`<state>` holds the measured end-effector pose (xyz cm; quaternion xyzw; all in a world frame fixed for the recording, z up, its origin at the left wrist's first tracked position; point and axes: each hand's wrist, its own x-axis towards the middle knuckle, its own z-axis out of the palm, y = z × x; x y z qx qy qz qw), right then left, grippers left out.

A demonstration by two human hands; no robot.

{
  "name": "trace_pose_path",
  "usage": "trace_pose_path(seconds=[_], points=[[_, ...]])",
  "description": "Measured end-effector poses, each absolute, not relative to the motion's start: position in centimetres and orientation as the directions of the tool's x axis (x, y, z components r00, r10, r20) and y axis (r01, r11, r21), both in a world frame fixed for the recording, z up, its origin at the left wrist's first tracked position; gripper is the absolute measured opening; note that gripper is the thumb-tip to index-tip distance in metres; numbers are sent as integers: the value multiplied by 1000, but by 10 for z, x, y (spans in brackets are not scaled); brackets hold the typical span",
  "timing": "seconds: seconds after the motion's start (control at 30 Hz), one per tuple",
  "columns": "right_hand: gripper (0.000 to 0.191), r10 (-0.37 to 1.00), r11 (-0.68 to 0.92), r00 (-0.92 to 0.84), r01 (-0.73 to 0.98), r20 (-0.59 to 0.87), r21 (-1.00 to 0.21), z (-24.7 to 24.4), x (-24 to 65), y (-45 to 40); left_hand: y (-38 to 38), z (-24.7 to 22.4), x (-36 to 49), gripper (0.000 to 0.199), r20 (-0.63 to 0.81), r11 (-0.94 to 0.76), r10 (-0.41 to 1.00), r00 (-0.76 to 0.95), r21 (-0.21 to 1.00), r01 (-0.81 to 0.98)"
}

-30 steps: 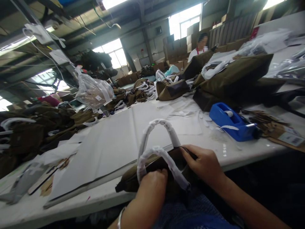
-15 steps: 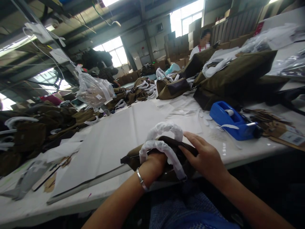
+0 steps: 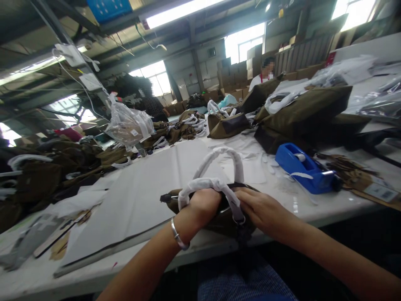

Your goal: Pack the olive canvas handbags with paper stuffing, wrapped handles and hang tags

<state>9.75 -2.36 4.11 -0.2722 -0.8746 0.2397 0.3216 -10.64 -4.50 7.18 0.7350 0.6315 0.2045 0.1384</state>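
Note:
A dark olive handbag (image 3: 221,225) with an unzipped top is at the table's front edge, close to my body. Its front handle (image 3: 203,183) and back handle (image 3: 223,151) stand up, wrapped in white paper. My left hand (image 3: 203,204), with a silver bangle at the wrist, reaches under the front handle into the bag's mouth; its fingers are hidden inside. On the right side of the opening, my right hand (image 3: 258,209) has its fingers curled over the bag's rim, gripping it, with the fingertips partly out of sight.
A blue tape dispenser (image 3: 303,169) stands to the right, beside brown cardboard tags (image 3: 369,179). Large olive bags (image 3: 300,113) lie behind it. White sheets (image 3: 140,188) cover the table's middle. More bags (image 3: 40,179) are piled at left. Two people are farther back.
My right hand has moved from lying spread along the bag's side to curling over its rim. The back handle stands higher. My left hand stays in the opening, and the view has tipped upward.

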Motion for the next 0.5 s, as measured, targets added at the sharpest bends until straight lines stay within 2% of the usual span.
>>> trace_pose_path(seconds=[0.1, 0.23, 0.27, 0.3, 0.4, 0.43, 0.5], points=[[32, 653, 731, -600, 341, 462, -591, 38, 93, -20, -56, 98, -116, 16, 133, -174, 982, 132, 388, 905], [36, 724, 669, -523, 373, 450, -643, 38, 88, -15, -58, 127, -135, 19, 118, -90, 992, 55, 315, 945], [38, 725, 668, -520, 369, 452, -646, 38, 87, -14, -57, 130, -140, 19, 128, -59, 992, 15, 351, 935], [43, 723, 669, -520, 362, 454, -649, 38, 86, -13, -56, 131, -145, 19, 144, -19, 988, -51, 445, 895], [66, 751, 633, -508, 371, 422, -679, 37, 81, -13, -53, 120, -159, 19, 121, 85, 943, -310, 815, 574], [72, 764, 617, -503, 385, 404, -686, 36, 79, -13, -53, 113, -163, 21, 90, 98, 922, -377, 886, 452], [78, 780, 598, -498, 413, 379, -687, 33, 76, -14, -52, 100, -167, 29, 52, 101, 892, -449, 946, 309]])
